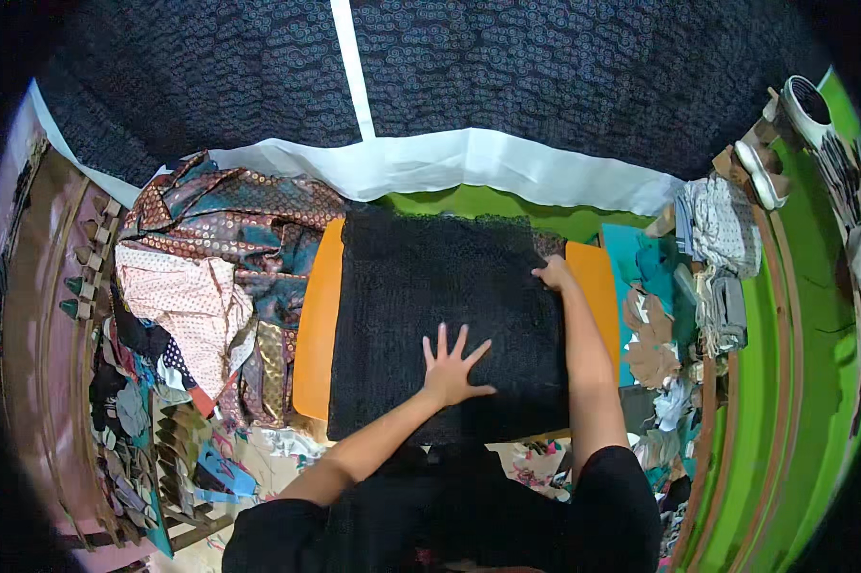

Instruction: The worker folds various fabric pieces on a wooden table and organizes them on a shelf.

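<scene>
A black, textured cloth (pixel 421 277) with a lacy far edge lies spread over an orange board (pixel 318 329), whose sides show to the left and right of it. My left hand (pixel 455 371) rests flat on the cloth's near middle, palm down and fingers spread. At the cloth's right side, toward its far corner, my right hand (pixel 552 274) has its fingers closed on the edge. A small strip of dark patterned fabric shows just beyond that hand. The cloth hides most of the board.
Shiny patterned fabric (pixel 249 205) and a pale dotted cloth (pixel 187 291) are heaped at left. On the right are brown scraps (pixel 652 339), folded grey cloths (pixel 726 310) and a white shoe (pixel 763 177). A dark patterned sheet (pixel 545 86) with white borders hangs beyond the board.
</scene>
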Demonstrator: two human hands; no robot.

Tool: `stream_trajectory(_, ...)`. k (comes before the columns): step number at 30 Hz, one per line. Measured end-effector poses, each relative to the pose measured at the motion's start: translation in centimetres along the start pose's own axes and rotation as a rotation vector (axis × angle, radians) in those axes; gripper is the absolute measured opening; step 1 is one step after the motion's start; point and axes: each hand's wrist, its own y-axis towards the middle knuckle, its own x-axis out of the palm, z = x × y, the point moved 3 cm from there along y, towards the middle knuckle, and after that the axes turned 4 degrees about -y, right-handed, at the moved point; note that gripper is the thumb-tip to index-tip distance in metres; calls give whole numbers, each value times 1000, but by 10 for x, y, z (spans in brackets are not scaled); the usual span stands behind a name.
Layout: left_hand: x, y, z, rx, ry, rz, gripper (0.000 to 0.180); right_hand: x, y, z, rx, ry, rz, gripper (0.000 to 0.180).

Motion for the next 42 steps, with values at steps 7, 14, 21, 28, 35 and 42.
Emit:
stream_trajectory(7, 25, -6, -28, -30, 58, -126, 92, -92, -3, -52, 85, 207, -159, 30)
stream_trajectory(14, 31, -1, -26, 15, 63, -105, 90, -137, 41, -38, -492, 385, 491, 9)
stream_trajectory(21, 33, -5, -21, 4, 47, -69, 89, -112, -13, -95, -322, -23, 777, 23)
stream_trajectory(28, 13, 1, -45, -233, -396, 228, 64, 29, -104, -114, -72, 18, 301, 52)
stream_trajectory(35, -36, 5, -143, -468, 180, 376, 71, 60, -101, -70, -125, 115, 255, 57)
stream_trajectory(42, -61, -20, -151, -253, -308, 230, 61, 30, -201, -110, -487, 209, 613, 52)
